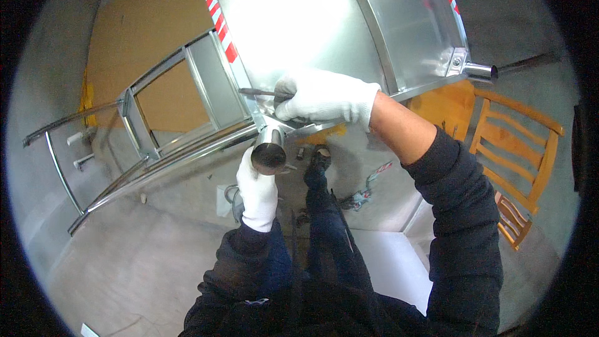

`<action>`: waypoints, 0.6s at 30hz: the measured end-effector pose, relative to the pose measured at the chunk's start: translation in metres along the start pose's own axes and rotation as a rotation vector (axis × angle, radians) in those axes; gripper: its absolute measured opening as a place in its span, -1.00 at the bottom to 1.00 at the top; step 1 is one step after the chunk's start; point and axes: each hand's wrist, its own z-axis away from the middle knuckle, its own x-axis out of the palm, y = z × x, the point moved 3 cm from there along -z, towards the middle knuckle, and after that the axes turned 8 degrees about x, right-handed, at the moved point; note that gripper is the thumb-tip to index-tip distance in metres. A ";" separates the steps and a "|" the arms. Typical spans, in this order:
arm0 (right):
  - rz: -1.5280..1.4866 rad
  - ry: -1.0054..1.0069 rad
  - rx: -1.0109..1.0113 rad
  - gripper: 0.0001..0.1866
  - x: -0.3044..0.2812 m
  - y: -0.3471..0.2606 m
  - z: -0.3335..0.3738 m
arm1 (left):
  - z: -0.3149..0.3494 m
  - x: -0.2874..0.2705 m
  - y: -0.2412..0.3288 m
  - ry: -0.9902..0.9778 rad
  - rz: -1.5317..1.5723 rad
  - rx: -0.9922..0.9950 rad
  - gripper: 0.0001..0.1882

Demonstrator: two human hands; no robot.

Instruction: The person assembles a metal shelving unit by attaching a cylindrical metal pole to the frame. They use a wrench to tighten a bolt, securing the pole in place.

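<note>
My right hand (324,96), in a white knit glove, is closed round a slim dark metal tool (261,92) whose flat end points left. The tool lies across the near left corner of a shiny sheet-metal panel (349,56) edged with red-and-white striped tape (217,15). Just below that corner a round metal tube (272,134) points toward me with its dark open end. My left hand (257,192), also in a white glove, is closed against the tube's left and underside. Its fingers are mostly hidden behind the tube.
A metal frame with rails (150,168) reaches out to the left. Another tube stub (482,73) juts from the panel's right corner. Wooden chairs (518,150) stand at the right, and a white board (387,262) lies by my legs. Striped tape scraps (362,198) litter the floor.
</note>
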 end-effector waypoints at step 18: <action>-0.254 -0.045 0.103 -0.63 0.006 0.010 -0.008 | 0.004 0.003 -0.009 0.078 0.451 -0.227 -0.67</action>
